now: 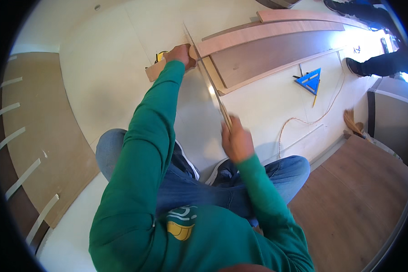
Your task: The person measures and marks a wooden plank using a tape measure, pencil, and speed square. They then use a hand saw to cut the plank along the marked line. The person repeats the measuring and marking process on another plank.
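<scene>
Evidently it's mostly wood from where I watch, through the head camera: a long, smooth, pinkish strip (267,32) with straight edges, lying over a broad grey-brown board (267,56) with a pale border. My left hand (178,54) is clamped down over the strip toward its left end, beside a yellow-and-black tape measure (160,56); I cannot tell how its fingers sit underneath. My right hand (238,141) is curled tightly around the handle of a saw (206,71), whose thin, shiny metal blade slants across the strip just right of the left hand. I can't make out whether its teeth touch the wood. Well to the right, on the smooth off-white floor (254,106), lie a flat blue triangular square (310,82), a slim yellow pencil (315,100) and a twisted, pale cord (303,121).
</scene>
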{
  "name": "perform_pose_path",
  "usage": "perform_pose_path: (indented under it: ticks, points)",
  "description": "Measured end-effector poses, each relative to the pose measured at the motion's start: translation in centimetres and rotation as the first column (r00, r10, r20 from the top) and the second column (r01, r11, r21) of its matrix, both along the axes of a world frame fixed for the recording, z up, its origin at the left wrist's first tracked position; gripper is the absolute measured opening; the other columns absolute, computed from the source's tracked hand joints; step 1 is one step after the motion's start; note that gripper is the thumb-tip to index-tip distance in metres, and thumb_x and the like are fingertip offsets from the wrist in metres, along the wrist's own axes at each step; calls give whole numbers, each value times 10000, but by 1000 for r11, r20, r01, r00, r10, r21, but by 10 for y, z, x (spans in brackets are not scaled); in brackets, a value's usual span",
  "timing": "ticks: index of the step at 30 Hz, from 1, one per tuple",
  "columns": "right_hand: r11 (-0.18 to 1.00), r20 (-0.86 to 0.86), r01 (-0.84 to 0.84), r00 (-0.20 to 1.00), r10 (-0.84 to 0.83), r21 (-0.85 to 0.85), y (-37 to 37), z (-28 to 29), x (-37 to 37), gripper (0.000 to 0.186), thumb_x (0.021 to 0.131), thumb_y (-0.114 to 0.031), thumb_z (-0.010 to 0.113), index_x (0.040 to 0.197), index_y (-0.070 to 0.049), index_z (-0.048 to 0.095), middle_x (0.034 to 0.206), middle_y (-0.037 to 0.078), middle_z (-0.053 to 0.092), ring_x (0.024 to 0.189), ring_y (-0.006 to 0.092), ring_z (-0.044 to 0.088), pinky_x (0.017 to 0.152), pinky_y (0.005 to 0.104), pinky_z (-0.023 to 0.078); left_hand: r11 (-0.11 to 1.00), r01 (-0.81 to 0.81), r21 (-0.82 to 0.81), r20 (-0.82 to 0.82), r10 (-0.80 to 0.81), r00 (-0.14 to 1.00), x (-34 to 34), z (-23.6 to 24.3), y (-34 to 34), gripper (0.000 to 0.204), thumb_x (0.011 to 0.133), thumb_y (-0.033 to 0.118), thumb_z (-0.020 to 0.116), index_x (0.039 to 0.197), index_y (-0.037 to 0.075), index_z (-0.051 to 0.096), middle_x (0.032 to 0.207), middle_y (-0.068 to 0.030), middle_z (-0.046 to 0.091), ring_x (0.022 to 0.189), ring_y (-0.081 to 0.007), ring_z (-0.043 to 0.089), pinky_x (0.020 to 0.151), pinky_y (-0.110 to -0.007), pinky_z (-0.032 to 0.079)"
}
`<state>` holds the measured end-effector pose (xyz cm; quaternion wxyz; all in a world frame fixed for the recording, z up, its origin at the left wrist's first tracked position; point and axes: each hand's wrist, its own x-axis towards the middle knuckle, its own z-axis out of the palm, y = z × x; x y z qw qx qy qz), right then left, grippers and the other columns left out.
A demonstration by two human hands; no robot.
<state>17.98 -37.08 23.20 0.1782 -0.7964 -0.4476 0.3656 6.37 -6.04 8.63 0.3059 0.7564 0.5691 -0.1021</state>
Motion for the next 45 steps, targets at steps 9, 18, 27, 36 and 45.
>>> perform_pose_path:
  ticks: [9,18,27,36,45]
  points:
    - [995,124,-104,987,104,-8,63,-87,11,298,1026,-234,543,1212,-4,576,804,287,688,764,483,687,687,587,555,985,11,171,-27,-7,1000,10,-43,11,756,710,274,879,1416,169,630,1336,-158,706,1258,-370,659,1080,-538,500]
    - [998,-104,46,993,-50,-47,-72,48,14,357,1050,-262,575,1327,-40,535,803,286,689,760,471,706,694,576,555,988,29,155,58,-39,998,8,11,-4,707,686,208,901,1343,111,658,1233,-163,741,1188,-353,689,987,-486,549]
    - [1000,-25,-26,999,26,-14,53,-77,-5,331,1037,-250,548,1267,-12,559,902,304,715,803,520,682,749,624,534,976,31,218,40,-40,998,-11,-45,17,788,683,203,922,1404,76,632,1379,-207,671,1272,-381,645,1077,-472,521]
    - [997,-21,-12,1000,13,76,-18,-1,2,345,1029,-251,598,1301,-40,574,860,292,717,806,507,703,716,594,566,997,-67,26,-99,70,993,-5,-1,0,547,782,273,819,1306,214,675,1262,-102,736,1260,-325,661,1078,-714,377]
    - [999,-64,19,998,-21,-26,-2,5,-3,337,1032,-251,598,1304,-53,575,858,313,705,824,527,692,743,624,547,998,-62,29,-81,65,995,2,14,-3,568,718,257,868,1258,199,704,1231,-75,754,1215,-328,678,1021,-637,441]
